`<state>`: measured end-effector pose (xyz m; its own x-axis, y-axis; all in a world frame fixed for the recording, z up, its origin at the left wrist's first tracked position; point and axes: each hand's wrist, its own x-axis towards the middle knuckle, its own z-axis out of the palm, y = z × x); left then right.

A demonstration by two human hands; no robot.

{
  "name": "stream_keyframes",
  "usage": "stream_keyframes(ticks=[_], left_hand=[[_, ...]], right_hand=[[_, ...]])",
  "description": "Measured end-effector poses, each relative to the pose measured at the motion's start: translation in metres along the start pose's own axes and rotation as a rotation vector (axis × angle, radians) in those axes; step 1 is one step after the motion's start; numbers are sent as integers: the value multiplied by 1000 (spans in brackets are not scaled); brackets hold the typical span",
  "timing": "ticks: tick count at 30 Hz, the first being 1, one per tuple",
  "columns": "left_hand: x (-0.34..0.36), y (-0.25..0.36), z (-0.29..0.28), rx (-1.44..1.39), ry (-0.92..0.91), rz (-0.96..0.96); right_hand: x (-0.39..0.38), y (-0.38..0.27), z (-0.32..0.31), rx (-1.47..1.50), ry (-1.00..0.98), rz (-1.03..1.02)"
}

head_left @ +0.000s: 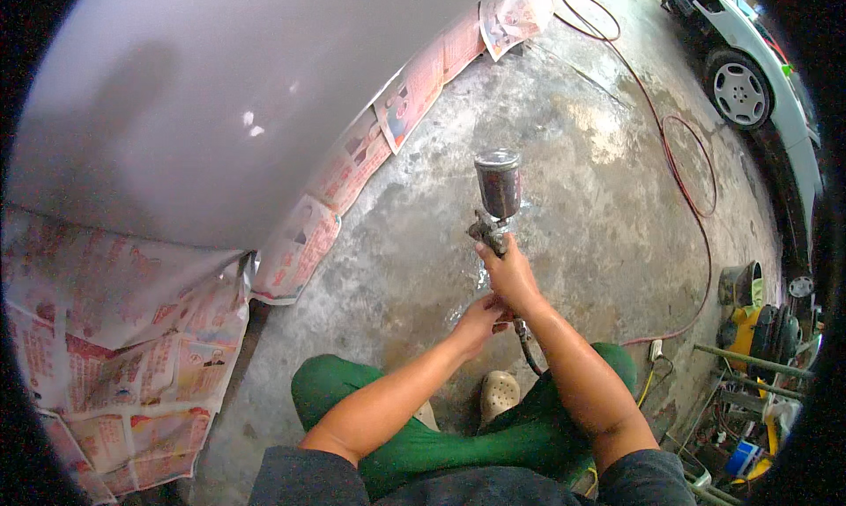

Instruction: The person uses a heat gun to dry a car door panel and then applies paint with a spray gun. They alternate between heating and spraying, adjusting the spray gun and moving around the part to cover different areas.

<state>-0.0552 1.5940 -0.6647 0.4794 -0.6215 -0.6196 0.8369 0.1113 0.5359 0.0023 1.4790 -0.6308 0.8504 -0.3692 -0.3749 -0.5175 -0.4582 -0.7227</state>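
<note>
Metal spray gun (495,208) upright over concrete floor (582,198), cup on top, long axis running straight up from grip. Right hand (511,277) wrapped closed round handle, directly under cup (nearer hand by far). Left hand (480,317) just below, fingers curled at gun's base where hose (529,352) joins; exact grasp unclear. Grey car panel (220,92) lies left of gun, lower edge masked with newspaper (352,167). Red hose (683,167) loops toward floor's far right edge.
</note>
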Motion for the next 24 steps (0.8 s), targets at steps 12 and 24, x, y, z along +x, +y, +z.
stream_keyframes(ticks=[12, 24], left_hand=[[3, 6, -1, 24, 24, 10], [-31, 137, -5, 1110, 403, 1132]], right_hand=[[-9, -32, -19, 26, -70, 72], [-17, -39, -34, 15, -183, -176]])
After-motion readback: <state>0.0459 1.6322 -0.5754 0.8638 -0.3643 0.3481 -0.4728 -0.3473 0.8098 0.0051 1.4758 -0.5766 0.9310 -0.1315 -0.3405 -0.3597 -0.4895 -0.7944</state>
